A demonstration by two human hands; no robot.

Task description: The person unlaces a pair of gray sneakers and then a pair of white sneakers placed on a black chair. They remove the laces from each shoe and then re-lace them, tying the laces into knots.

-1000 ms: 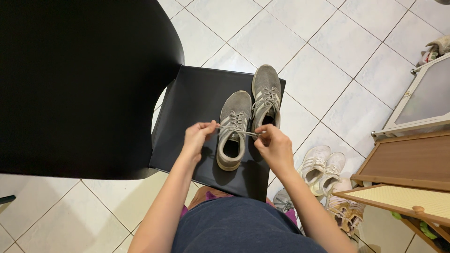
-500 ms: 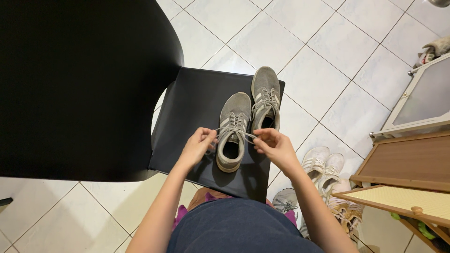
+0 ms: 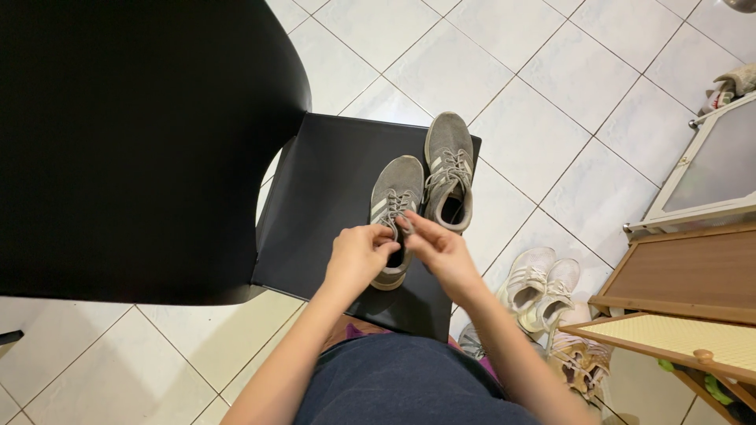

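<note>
Left hand: the left hand (image 3: 358, 256) is over the back part of the near grey shoe (image 3: 394, 214); its fingers (image 3: 383, 236) are pinched on the grey lace (image 3: 398, 206).
Right hand: the right hand (image 3: 441, 250) is just beside the left one, and its fingers (image 3: 409, 223) pinch the same lace from the other side.
Near shoe: it lies flat on the black chair seat (image 3: 331, 197), toe pointing away, right under both sets of fingers.
Far shoe: the second grey shoe (image 3: 449, 169) sits just beside the first, touching it, a bit farther away, near the seat's edge.
Chair back: the tall black chair back (image 3: 134, 142) fills the left side.
Floor: white tiles (image 3: 551, 102), with a pair of white shoes (image 3: 539, 283) near the right arm.
Side: a wooden shelf (image 3: 685, 275) stands by the white shoes.
</note>
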